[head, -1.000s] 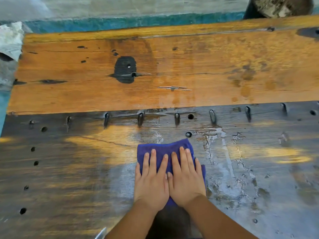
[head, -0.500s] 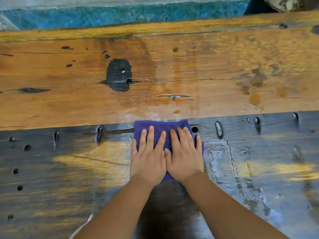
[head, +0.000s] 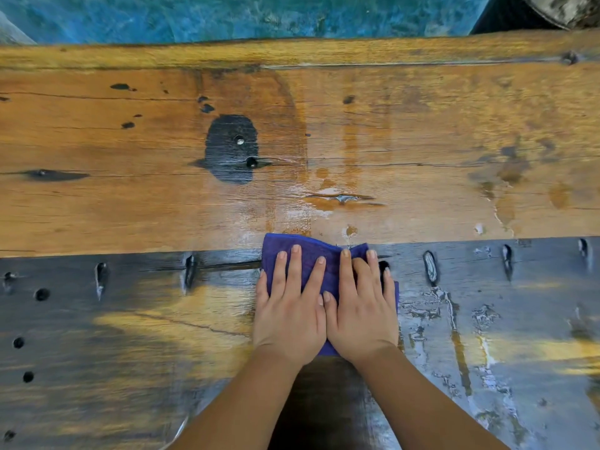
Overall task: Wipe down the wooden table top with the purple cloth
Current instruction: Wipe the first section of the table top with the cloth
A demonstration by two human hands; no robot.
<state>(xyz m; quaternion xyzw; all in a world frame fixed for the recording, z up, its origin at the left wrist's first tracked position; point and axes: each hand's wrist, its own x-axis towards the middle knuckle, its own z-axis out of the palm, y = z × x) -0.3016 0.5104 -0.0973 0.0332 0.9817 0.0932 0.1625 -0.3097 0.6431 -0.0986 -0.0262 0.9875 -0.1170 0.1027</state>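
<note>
1. Left hand (head: 289,315) and right hand (head: 362,315): both flat, fingers spread, side by side and touching at the thumbs, pressing the purple cloth (head: 308,251) down rather than gripping it.
2. Purple cloth: pinned under both palms, front edge lying across the seam between the dark near plank (head: 130,352) and the orange far plank (head: 130,190) of the desk (head: 454,53).
3. Likely snag: cloth edge catching on the dark slots (head: 430,267) and holes (head: 42,294) along the seam, bunching up or dragging out from under the fingertips.
4. Likely slip: wet sheen and puddled streaks (head: 451,319) to the right of the hands, so palms sliding faster than the cloth, leaving the stroke patchy.
5. Possible smearing: water pushed ahead into the crack (head: 341,198) on the orange plank and left pooled there rather than lifted.
6. Possible splinter or scrape: rough grain and what look like nail heads near the black patch (head: 232,149), hazardous to bare fingers if the cloth rides back.
7. Hidden: most of the cloth, covered by the hands; its folds and thickness not readable.
8. Cut off: both ends of the desk, plus a dark object at the top right corner, not identifiable.
9. Hard to judge: which grey areas are wet and which merely reflect light.
</note>
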